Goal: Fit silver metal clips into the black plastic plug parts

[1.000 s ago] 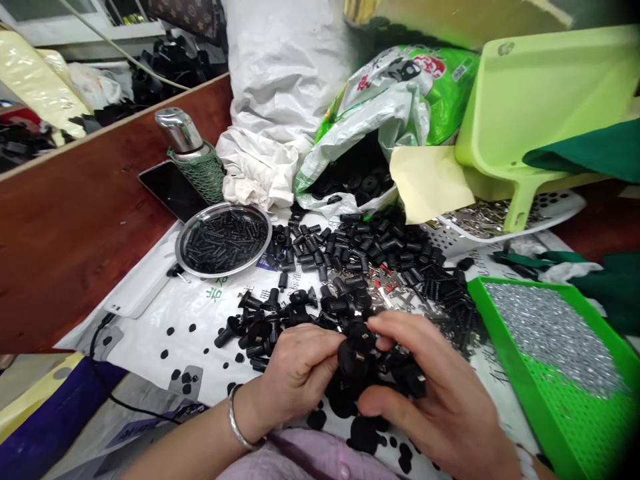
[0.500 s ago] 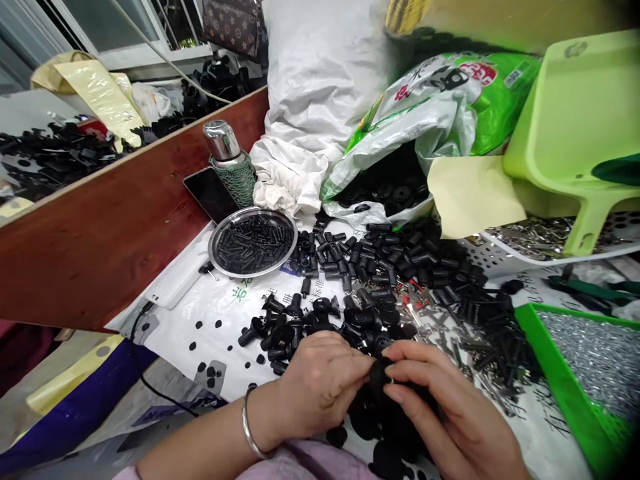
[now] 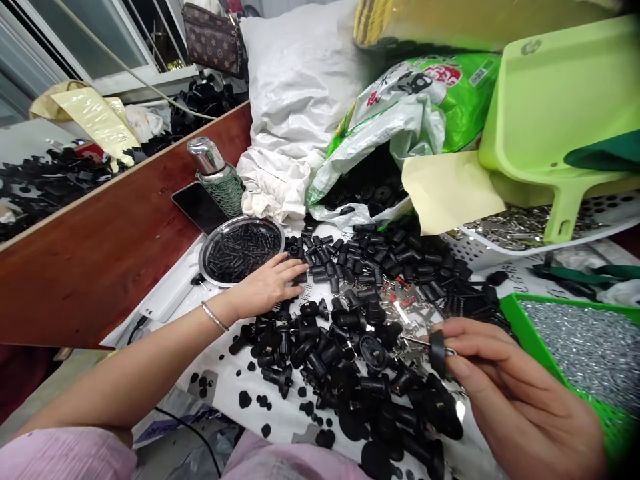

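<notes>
Now, from the head view: hands well apart, no longer together over the heap of black plastic parts [image 3: 345, 373]. Left hand [image 3: 265, 287] open and flat, fingers spread, at the heap's far-left edge, just beside a steel tray [image 3: 204, 260] of black ribbed pieces [image 3: 243, 250]. Right hand [image 3: 510, 387] narrowed to a pinch on one black round-headed part [image 3: 438, 353] with a thin metal pin [image 3: 417, 342], just right of the heap, near a green tray [image 3: 515, 310] of silver screws [image 3: 583, 347].
</notes>
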A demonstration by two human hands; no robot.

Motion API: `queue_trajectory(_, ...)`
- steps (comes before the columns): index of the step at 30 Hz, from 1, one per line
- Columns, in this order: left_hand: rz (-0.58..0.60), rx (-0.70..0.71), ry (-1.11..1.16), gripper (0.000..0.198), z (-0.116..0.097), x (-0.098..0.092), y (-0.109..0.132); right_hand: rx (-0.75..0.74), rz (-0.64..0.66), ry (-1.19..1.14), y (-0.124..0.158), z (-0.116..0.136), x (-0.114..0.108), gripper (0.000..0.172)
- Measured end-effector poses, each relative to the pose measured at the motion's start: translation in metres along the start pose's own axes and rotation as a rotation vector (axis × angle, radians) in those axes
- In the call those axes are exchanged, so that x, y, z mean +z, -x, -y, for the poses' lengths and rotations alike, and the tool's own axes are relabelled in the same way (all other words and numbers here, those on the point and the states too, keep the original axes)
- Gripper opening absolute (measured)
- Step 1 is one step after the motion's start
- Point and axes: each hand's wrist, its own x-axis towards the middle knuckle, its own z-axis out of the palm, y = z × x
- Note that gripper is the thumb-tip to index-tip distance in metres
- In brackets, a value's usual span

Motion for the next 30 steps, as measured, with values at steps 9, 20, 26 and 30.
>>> queue_trajectory(9,-0.115,-0.060,0.106,0.023,0.005,0.002,-0.007,0.033,0.037,-0.031,-0.006,-0.001,0.001,0.004)
queue_trajectory(20,-0.443,-0.238,0.891,0.026,-0.097,-0.035,-0.009,-0.122,0.123,-0.037,0.001,0.014,0.010,0.016)
queue_trajectory(26,-0.487,-0.228,1.091,0.024,-0.125,-0.034,-0.010,-0.303,0.267,0.050,-0.001,0.036,0.005,0.023)
queue_trajectory(30,-0.494,-0.199,1.135,0.027,-0.125,-0.034,-0.003,-0.436,0.380,0.201,-0.007,0.047,0.002,0.022)
